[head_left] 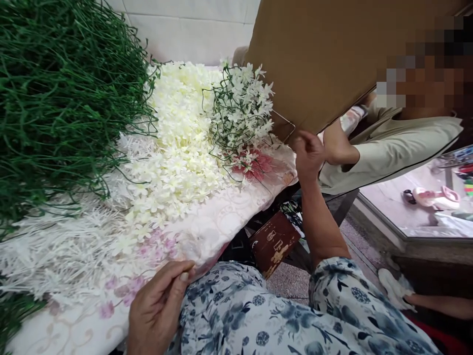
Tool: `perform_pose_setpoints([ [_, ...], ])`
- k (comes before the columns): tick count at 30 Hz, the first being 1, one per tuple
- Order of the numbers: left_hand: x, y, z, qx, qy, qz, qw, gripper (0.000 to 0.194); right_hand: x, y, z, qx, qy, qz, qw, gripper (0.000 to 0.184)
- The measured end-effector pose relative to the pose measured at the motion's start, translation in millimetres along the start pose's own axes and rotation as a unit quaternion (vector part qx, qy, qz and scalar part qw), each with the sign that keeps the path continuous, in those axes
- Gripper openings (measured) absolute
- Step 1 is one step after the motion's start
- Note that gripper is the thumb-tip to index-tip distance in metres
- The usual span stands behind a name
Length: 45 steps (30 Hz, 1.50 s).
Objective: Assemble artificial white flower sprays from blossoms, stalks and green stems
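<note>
My left hand point(159, 303) is at the near edge of the cloth-covered table, thumb and forefinger pressed together. Whatever may be in that pinch is too small to make out. My right hand point(309, 150) is raised at the table's right edge with its fingers curled closed; anything inside is hidden. Just left of it, a thin bent wire point(288, 121) sticks out beside a bunch of white artificial flowers on green stems point(244, 106). Loose cream flower heads point(185, 148) cover the middle of the table. White spiky plastic pieces point(70, 251) are heaped nearer on the left.
A large pile of green plastic stems point(66, 98) fills the far left. Behind the flower bunch rises a brown panel point(314, 59). Another person point(391, 143) sits at the right. Below the table edge lies a worn reddish-brown box point(275, 241). The tablecloth point(221, 222) is patterned.
</note>
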<state>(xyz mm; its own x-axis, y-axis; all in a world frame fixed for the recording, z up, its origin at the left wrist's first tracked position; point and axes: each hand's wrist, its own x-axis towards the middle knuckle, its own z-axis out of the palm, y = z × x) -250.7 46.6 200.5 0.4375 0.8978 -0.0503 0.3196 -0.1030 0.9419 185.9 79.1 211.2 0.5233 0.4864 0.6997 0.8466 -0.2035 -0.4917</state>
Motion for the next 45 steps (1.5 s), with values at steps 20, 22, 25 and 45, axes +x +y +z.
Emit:
perform_pose_setpoints([
  [20,1,-4,-0.7,0.004,-0.018,-0.005,1.000,0.018,-19,40,-9,-0.161,-0.025,0.132,0.978,0.026],
  [22,1,-5,-0.7,0.005,-0.022,-0.011,1.000,0.019,-20,32,-5,-0.160,-0.043,0.109,0.980,0.029],
  [25,2,-5,-0.2,-0.001,-0.026,-0.019,0.999,0.020,-14,20,7,-0.155,-0.071,0.072,0.983,0.034],
  [45,7,11,-0.9,-0.027,-0.001,0.071,0.997,0.014,70,-90,60,-0.049,-0.187,-0.180,0.964,0.053],
])
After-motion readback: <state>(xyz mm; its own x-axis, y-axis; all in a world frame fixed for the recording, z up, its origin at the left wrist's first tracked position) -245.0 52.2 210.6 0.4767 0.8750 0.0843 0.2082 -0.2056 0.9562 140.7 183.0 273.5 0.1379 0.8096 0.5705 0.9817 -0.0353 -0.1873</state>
